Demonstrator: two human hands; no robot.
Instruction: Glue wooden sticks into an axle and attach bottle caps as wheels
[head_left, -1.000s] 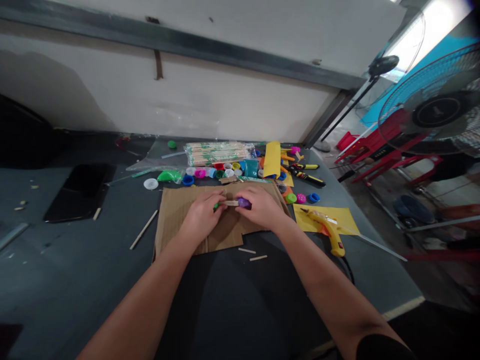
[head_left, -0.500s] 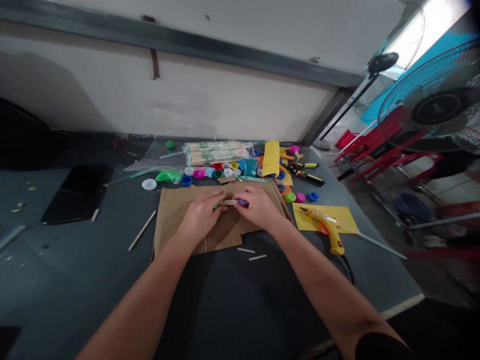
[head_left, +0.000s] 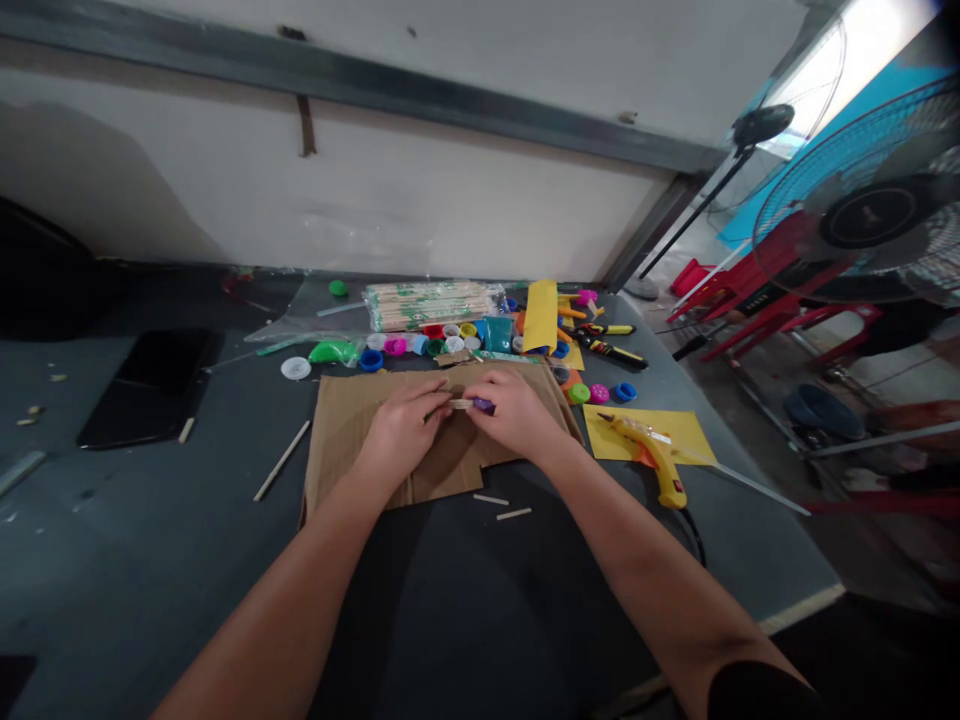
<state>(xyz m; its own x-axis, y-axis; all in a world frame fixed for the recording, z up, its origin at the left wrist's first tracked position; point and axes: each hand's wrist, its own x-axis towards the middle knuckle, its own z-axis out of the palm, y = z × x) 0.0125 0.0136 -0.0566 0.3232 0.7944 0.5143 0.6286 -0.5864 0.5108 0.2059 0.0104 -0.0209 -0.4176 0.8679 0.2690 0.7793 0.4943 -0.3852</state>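
Note:
Over the brown cardboard sheet [head_left: 450, 476], my left hand [head_left: 405, 425] and my right hand [head_left: 508, 415] work close together. A short pale wooden stick [head_left: 459, 404] spans the gap between them. The fingers of my left hand are closed on its left end, largely covering it. In my right hand's pinch is a purple plastic cap [head_left: 484, 406], which meets the stick's right end. Whether the stick is fixed to the cap cannot be made out.
Several coloured bottle caps [head_left: 394, 345] and a bag of wooden sticks [head_left: 435, 305] lie behind the cardboard. On the right are a yellow glue gun [head_left: 654, 455] and black-and-yellow pliers [head_left: 611, 347]. A black phone [head_left: 150, 388] and a loose stick [head_left: 281, 461] lie left.
Less of the stick shows between my hands, and the green piece seen at my left fingertips is now mostly hidden. Both hands stay in nearly the same place.

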